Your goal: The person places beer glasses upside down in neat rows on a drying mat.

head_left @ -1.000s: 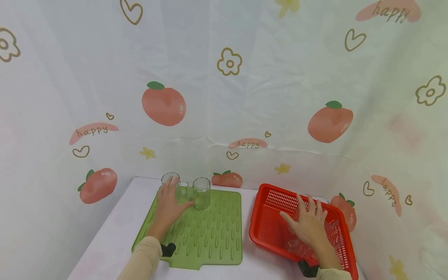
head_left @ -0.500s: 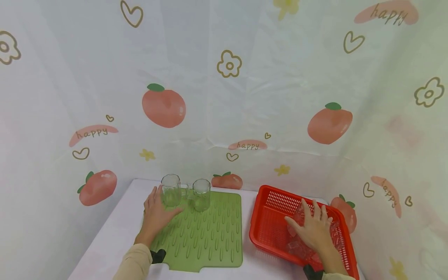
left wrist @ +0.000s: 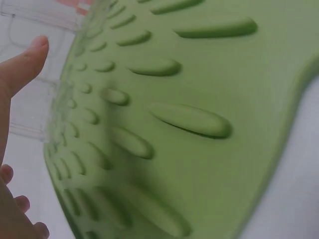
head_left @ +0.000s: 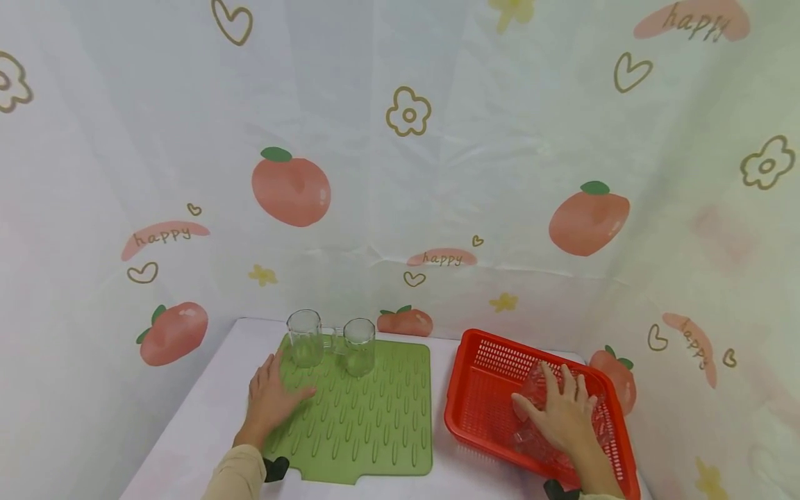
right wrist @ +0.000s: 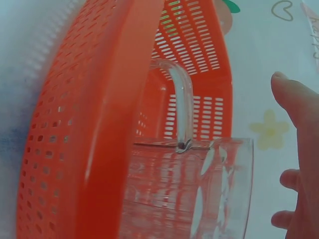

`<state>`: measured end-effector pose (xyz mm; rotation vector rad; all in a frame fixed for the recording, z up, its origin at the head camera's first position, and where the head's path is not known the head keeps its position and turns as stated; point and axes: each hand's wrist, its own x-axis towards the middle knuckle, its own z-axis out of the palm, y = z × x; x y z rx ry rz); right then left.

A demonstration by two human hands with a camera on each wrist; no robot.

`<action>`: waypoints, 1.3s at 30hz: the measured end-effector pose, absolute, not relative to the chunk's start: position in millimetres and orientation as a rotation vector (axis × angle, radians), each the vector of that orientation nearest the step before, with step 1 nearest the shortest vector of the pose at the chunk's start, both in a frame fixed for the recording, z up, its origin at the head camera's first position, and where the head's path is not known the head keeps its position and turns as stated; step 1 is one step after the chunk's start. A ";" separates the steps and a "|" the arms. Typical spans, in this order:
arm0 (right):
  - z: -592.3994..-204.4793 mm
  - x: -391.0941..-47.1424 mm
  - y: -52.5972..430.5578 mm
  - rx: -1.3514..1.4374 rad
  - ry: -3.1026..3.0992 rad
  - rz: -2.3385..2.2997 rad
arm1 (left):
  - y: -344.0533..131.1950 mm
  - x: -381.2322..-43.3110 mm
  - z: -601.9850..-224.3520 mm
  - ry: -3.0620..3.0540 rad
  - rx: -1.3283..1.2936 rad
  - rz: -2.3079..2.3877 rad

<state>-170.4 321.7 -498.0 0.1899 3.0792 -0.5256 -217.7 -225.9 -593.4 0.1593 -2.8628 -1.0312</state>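
Two clear glass mugs stand upright at the far left of a green drying mat (head_left: 369,430), a left mug (head_left: 305,344) and a right mug (head_left: 360,351). Fingers spread, my left hand (head_left: 270,403) hovers over the mat's left edge, in front of the left mug and holding nothing. My right hand (head_left: 565,420) is over the red basket (head_left: 459,389), its fingers loosely spread above glassware. In the right wrist view a glass mug (right wrist: 199,191) with a curved handle lies on its side inside the basket, apart from the fingers. Part of the basket's glassware is hidden by the hand.
A white table (head_left: 187,430) carries the mat and the basket, with a strip of tabletop between them. Behind and at both sides hangs a white curtain (head_left: 400,194) printed with fruit, hearts and flowers.
My left hand has drawn back from the left mug, toward me and to the left. My right hand has shifted slightly right over the basket. Both mugs stay in place.
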 end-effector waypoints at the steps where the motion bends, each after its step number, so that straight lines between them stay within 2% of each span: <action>1: -498.4 -170.0 321.9 0.193 3.076 -0.521 | -226.0 -217.3 -595.9 -2.876 0.157 -1.036; 9: -505.5 -166.5 324.8 0.208 3.057 -0.503 | -225.5 -210.5 -611.8 -2.962 0.132 -0.987; 26: -513.7 -163.9 326.8 0.202 3.040 -0.522 | -231.3 -207.6 -615.6 -3.105 0.163 -0.927; 39: -504.5 -157.2 322.9 0.183 2.996 -0.480 | -232.7 -209.4 -616.7 -3.131 0.201 -0.978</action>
